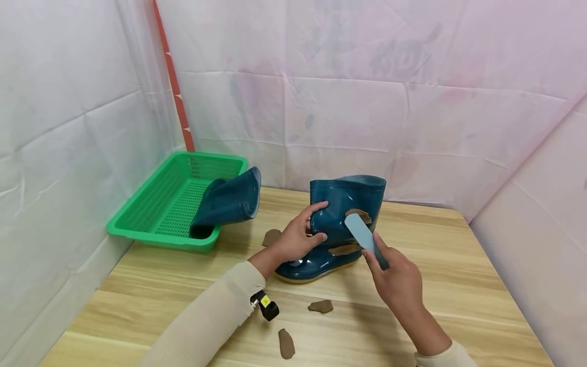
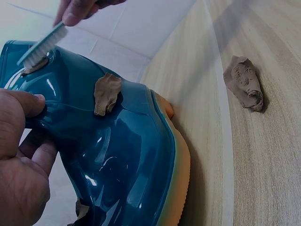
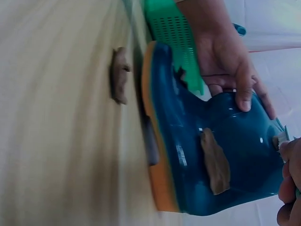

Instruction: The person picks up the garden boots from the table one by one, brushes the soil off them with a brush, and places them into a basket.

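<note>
A dark teal rubber boot [image 1: 327, 216] with a tan sole stands on the table. My left hand [image 1: 295, 239] grips its shaft from the left, thumb on the near side. In my right hand [image 1: 399, 278] is a brush [image 1: 359, 232] with a pale blue back, held by its handle. The left wrist view shows its white bristles [image 2: 46, 47] against a brown mud-like patch on the upper shaft. Lower down, around the ankle, a second brown patch [image 2: 107, 94] clings to the boot. Another brown bit [image 2: 82, 211] shows at the boot's front.
A green plastic basket [image 1: 160, 238] stands at the left, with another teal boot [image 1: 231, 199] leaning over its right rim. Loose brown pieces lie on the wooden table: one [image 1: 321, 306] in front of the boot, one [image 1: 286, 344] nearer, one [image 1: 271, 237] behind the left wrist.
</note>
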Tool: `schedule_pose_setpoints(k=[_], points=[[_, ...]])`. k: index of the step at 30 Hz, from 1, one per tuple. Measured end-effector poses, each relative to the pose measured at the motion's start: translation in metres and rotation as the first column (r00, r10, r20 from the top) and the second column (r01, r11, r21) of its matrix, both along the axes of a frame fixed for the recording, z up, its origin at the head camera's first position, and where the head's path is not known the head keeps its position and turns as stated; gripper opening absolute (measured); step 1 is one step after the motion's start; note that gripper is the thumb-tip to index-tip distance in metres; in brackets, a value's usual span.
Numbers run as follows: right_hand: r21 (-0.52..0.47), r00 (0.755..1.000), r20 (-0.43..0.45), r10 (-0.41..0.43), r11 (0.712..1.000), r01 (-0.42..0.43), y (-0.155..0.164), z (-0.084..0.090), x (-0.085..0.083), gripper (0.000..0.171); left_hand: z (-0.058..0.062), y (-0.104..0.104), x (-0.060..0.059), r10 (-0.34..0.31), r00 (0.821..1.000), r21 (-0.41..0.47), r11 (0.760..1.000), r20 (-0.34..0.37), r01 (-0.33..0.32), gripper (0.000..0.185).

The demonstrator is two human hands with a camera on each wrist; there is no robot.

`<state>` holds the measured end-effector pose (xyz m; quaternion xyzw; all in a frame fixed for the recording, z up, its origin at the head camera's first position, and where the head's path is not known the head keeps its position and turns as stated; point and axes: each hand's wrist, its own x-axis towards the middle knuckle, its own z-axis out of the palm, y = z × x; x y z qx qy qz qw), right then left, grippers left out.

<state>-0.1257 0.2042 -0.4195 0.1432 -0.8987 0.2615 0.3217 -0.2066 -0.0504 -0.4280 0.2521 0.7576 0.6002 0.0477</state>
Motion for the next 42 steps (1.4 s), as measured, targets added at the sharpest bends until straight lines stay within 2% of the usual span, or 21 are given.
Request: schedule_pose_setpoints(k=[4, 8, 14, 19, 24, 29, 36, 42], points=[[0.009, 0.999, 0.041, -0.004, 1.000, 0.003, 0.001, -0.007, 0.006, 0.054, -0.001, 0.001, 0.000, 0.002, 1.000, -0.003, 1.000, -0.003, -0.002, 0.075], [0.011, 0.999, 0.034, 0.005, 1.000, -0.005, 0.002, -0.010, 0.010, 0.055, -0.001, 0.001, 0.000, 0.006, 1.000, -0.011, 1.000, -0.011, -0.006, 0.075], [0.019, 0.999, -0.028, 0.041, 0.999, -0.040, 0.004, -0.008, 0.011, 0.056, -0.002, 0.001, 0.000, 0.000, 1.000, -0.012, 1.000, -0.007, 0.000, 0.075], [0.002, 0.996, -0.081, 0.047, 0.999, -0.047, 0.003, 0.001, 0.003, 0.057, -0.001, 0.000, 0.001, -0.012, 1.000, 0.000, 1.000, -0.017, 0.012, 0.074], [0.010, 1.000, -0.015, 0.009, 1.000, -0.009, 0.001, 0.000, -0.002, 0.055, -0.001, 0.000, 0.001, -0.007, 1.000, 0.005, 1.000, -0.007, 0.007, 0.074], [0.015, 1.000, 0.025, 0.018, 1.000, -0.018, 0.000, -0.007, 0.004, 0.054, 0.000, 0.000, 0.000, 0.003, 1.000, -0.002, 1.000, -0.002, -0.003, 0.075], [0.022, 0.998, -0.036, 0.046, 0.999, -0.045, 0.002, -0.003, 0.007, 0.056, 0.001, 0.000, 0.000, -0.002, 1.000, 0.002, 1.000, -0.012, 0.002, 0.074], [-0.022, 0.992, -0.117, 0.055, 0.998, -0.058, 0.004, 0.007, 0.003, 0.057, 0.000, 0.000, 0.000, -0.005, 1.000, -0.001, 1.000, -0.016, 0.005, 0.074]])
